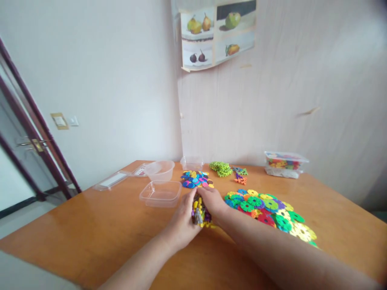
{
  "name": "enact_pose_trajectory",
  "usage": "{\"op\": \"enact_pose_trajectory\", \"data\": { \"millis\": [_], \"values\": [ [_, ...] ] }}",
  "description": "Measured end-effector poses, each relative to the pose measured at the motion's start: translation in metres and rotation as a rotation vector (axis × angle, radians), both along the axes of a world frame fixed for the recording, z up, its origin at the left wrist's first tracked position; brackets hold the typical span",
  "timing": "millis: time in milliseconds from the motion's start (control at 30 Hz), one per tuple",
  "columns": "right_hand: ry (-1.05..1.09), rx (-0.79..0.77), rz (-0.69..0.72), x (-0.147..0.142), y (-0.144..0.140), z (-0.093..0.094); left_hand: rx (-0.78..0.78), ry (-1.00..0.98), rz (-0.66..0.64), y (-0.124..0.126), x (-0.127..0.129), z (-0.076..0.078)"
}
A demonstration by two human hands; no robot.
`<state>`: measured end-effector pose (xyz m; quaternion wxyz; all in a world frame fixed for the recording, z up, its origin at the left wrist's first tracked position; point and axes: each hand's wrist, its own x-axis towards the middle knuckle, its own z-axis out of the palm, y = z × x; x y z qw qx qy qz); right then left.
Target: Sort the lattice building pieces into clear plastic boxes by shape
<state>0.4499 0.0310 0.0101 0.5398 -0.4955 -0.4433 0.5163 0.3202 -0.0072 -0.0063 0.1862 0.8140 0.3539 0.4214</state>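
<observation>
Both hands cup a small clump of toy pieces point(200, 213) on the table point(90, 233) — left hand point(183, 223) at its nine o'clock, right hand point(213, 201) at two o'clock, fingers curled tight round it, likely to keep it together; a loose pile of discs point(269, 211) lies at three o'clock, a clear tub point(161, 193) at ten

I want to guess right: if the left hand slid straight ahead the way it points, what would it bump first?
Probably the small toy cluster that the left hand already touches; beyond it lies the blue-pink pile, though depth is unclear.
</observation>
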Motion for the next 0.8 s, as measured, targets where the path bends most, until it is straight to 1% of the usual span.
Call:
{"op": "enact_pose_trajectory", "data": {
  "millis": [67, 133, 267, 367, 433, 600, 800],
  "values": [
    [-0.028, 0.001, -0.006, -0.015, 0.001, -0.012, -0.021, 0.039, 0.006, -0.004, -0.017, -0.004],
    [-0.068, 0.012, -0.028, -0.025, 0.004, -0.020, -0.020, 0.060, 0.025, -0.004, -0.028, -0.006],
    [-0.144, 0.037, -0.096, -0.032, 0.013, -0.026, -0.011, 0.077, 0.079, -0.001, -0.036, -0.007],
    [-0.179, 0.047, -0.135, -0.031, 0.014, -0.025, -0.048, 0.097, 0.149, -0.001, -0.038, -0.008],
    [-0.192, 0.055, -0.153, -0.030, 0.011, -0.021, -0.074, 0.117, 0.172, -0.002, -0.039, -0.009],
    [-0.179, 0.069, -0.167, -0.026, 0.004, -0.012, -0.126, 0.188, 0.173, -0.008, -0.044, -0.007],
    [-0.169, 0.099, -0.160, -0.024, 0.002, -0.005, -0.153, 0.304, 0.178, -0.011, -0.046, -0.003]
  ]
}}
